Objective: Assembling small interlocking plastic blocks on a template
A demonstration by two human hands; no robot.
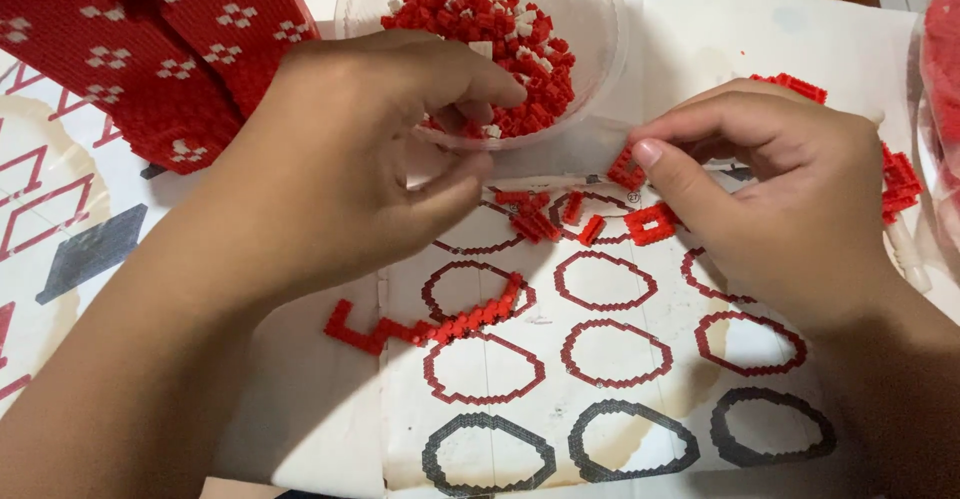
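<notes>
Small red plastic brick cluster [626,170] is pinched by right hand [790,194] fingertips above printed ring-pattern instruction sheet [610,359]. Left hand [350,149], loosely curled, nothing visibly gripped, is held at clear plastic bowl of red bricks [590,19]. Tabletop is covered by white paper [300,429].

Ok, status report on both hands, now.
Left hand at clear bowl, fingers among red bricks. Right hand pinching small red piece. Nothing blocking.

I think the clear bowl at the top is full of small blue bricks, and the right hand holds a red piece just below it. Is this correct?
Not quite: the bricks in the clear bowl are red with a few white, not blue. The head view shows this. The rest stands: the right hand pinches a red piece just below the bowl.
</notes>
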